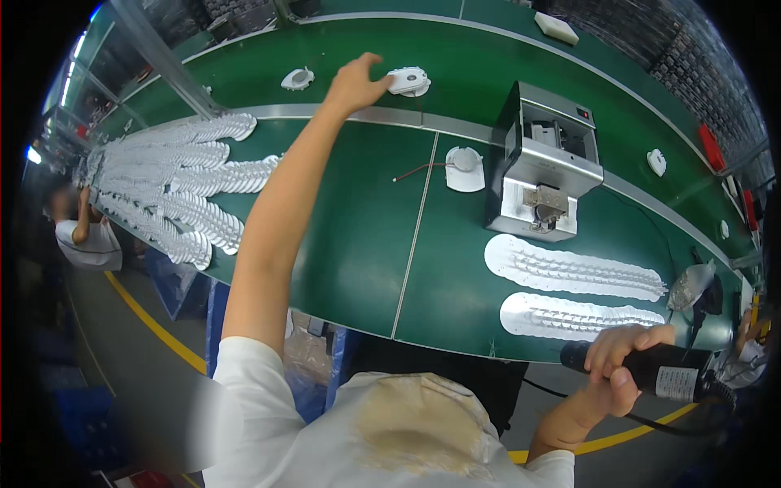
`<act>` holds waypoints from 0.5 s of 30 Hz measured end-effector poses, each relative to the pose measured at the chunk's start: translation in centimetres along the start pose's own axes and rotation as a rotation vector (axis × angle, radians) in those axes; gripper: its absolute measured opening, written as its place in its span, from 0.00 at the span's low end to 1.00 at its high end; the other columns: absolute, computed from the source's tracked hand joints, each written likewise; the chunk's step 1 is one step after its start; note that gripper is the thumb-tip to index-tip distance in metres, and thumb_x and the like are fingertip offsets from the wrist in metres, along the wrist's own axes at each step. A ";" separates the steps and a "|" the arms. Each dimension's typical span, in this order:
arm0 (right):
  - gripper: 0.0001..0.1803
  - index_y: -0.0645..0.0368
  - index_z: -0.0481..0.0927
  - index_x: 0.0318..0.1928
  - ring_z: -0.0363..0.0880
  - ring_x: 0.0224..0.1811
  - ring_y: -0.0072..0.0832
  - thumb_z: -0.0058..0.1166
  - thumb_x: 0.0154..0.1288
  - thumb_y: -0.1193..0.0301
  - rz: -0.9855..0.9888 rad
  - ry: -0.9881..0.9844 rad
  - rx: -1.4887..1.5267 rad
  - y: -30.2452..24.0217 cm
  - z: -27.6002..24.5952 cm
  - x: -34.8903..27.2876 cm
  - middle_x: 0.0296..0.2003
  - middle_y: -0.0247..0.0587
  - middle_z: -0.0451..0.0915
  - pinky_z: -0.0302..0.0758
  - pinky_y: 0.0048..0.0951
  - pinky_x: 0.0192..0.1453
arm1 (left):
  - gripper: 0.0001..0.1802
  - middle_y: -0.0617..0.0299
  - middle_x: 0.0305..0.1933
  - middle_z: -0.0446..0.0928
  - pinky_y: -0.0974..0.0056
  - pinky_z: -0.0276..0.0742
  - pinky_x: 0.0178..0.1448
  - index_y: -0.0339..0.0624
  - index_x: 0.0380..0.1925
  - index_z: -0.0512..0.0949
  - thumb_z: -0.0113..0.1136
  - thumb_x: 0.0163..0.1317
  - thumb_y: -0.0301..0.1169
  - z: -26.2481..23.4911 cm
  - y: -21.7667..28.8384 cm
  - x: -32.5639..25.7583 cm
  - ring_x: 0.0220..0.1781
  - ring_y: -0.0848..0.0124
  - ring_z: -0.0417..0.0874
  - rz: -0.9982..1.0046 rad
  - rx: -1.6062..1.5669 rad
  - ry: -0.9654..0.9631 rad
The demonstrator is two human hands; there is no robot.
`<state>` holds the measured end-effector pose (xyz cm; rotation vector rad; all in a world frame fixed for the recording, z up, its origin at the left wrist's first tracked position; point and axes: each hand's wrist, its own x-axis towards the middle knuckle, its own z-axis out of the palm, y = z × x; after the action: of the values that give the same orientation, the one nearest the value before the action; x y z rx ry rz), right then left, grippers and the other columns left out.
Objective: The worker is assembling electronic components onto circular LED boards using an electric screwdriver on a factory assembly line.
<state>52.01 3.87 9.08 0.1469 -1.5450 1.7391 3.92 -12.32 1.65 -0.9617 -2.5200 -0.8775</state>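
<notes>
My left arm stretches far forward over the green table to the green belt behind it. There my left hand (356, 85) is open, thumb and fingers apart, at the left edge of a white plastic part (409, 80) with a round middle; whether it touches the part I cannot tell. At the lower right my right hand (616, 358) is wrapped round a black electric screwdriver (656, 366) with a white label and a cable. A white part (465, 169) with a thin red wire lies mid-table, apart from both hands.
A metal machine (543, 163) stands right of the middle. Two rows of overlapping white plates (578, 264) lie before it. Long stacks of white plates (203, 175) fill the left. More white parts (298, 79) sit on the belt. Other people (85, 236) are at both sides.
</notes>
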 end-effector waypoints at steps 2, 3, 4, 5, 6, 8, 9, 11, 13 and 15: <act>0.20 0.60 0.60 0.42 0.62 0.10 0.20 0.56 0.51 0.74 -0.017 0.080 -0.063 -0.2 -0.1 -0.7 0.16 0.33 0.65 0.64 0.22 0.15 | 0.30 0.43 0.50 0.75 0.52 0.70 0.59 0.43 0.53 0.70 0.60 0.51 0.42 -0.4 -3.7 2.3 0.54 0.49 0.75 -0.006 0.190 -0.013; 0.20 0.60 0.60 0.40 0.63 0.09 0.21 0.58 0.50 0.75 -0.009 0.111 -0.048 -0.6 -0.7 -1.1 0.15 0.34 0.66 0.65 0.22 0.15 | 0.30 0.41 0.51 0.74 0.50 0.70 0.59 0.43 0.55 0.68 0.58 0.52 0.43 -1.2 -4.9 3.2 0.54 0.46 0.74 -0.073 0.346 -0.062; 0.21 0.59 0.61 0.38 0.64 0.09 0.22 0.60 0.50 0.76 0.001 0.136 -0.027 -0.9 -1.1 -1.4 0.15 0.34 0.66 0.66 0.23 0.15 | 0.33 0.41 0.56 0.70 0.48 0.68 0.60 0.47 0.59 0.65 0.55 0.53 0.46 -2.0 -6.5 3.7 0.58 0.43 0.71 -0.246 0.434 -0.125; 0.20 0.59 0.61 0.38 0.63 0.09 0.22 0.59 0.48 0.76 0.016 0.143 -0.069 -1.3 -1.3 -1.4 0.13 0.32 0.66 0.66 0.23 0.15 | 0.36 0.41 0.61 0.65 0.46 0.65 0.63 0.52 0.63 0.62 0.54 0.54 0.50 -2.6 -8.2 3.9 0.61 0.40 0.66 -0.349 0.470 -0.164; 0.20 0.59 0.61 0.38 0.63 0.09 0.22 0.59 0.48 0.76 0.004 0.157 -0.076 -1.5 -1.6 -1.5 0.13 0.32 0.66 0.66 0.23 0.15 | 0.37 0.41 0.64 0.61 0.45 0.62 0.64 0.57 0.65 0.60 0.53 0.55 0.53 -2.9 -9.2 4.0 0.64 0.39 0.62 -0.464 0.472 -0.202; 0.20 0.59 0.62 0.38 0.63 0.08 0.21 0.59 0.47 0.76 0.058 0.090 -0.026 -1.7 -1.9 -1.6 0.13 0.32 0.67 0.67 0.23 0.15 | 0.38 0.41 0.64 0.61 0.47 0.65 0.63 0.59 0.65 0.59 0.53 0.55 0.56 -3.0 -12.8 4.0 0.62 0.42 0.66 -0.507 0.510 -0.208; 0.20 0.59 0.62 0.38 0.64 0.08 0.21 0.59 0.46 0.76 0.066 0.117 -0.033 -1.8 -1.7 -1.8 0.13 0.32 0.68 0.68 0.23 0.15 | 0.36 0.42 0.63 0.62 0.48 0.66 0.62 0.58 0.64 0.61 0.53 0.56 0.56 -2.8 -12.5 3.9 0.60 0.43 0.69 -0.482 0.476 -0.296; 0.20 0.59 0.62 0.38 0.64 0.08 0.22 0.59 0.46 0.76 0.063 0.105 -0.040 -1.7 -1.7 -1.9 0.13 0.32 0.68 0.68 0.23 0.16 | 0.35 0.43 0.62 0.63 0.49 0.68 0.61 0.57 0.62 0.62 0.53 0.56 0.56 -1.8 -11.5 3.9 0.59 0.45 0.71 -0.448 0.439 -0.386; 0.20 0.59 0.63 0.37 0.65 0.09 0.22 0.60 0.46 0.77 0.079 0.096 -0.016 -1.4 -1.3 -1.8 0.13 0.33 0.69 0.68 0.22 0.16 | 0.31 0.44 0.59 0.66 0.49 0.71 0.58 0.52 0.56 0.67 0.55 0.56 0.53 -1.9 -6.2 3.4 0.56 0.47 0.74 -0.475 0.515 -0.377; 0.20 0.60 0.62 0.38 0.65 0.09 0.21 0.59 0.48 0.76 0.070 0.034 -0.012 -0.7 -1.1 -1.3 0.15 0.34 0.68 0.68 0.23 0.16 | 0.29 0.45 0.57 0.68 0.48 0.71 0.57 0.51 0.54 0.68 0.57 0.56 0.51 -2.2 -7.0 2.8 0.56 0.47 0.74 -0.477 0.526 -0.333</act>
<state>53.79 4.19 8.57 0.0572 -1.5518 1.7772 -2.77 -16.45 1.64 -0.3619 -3.0924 -0.1202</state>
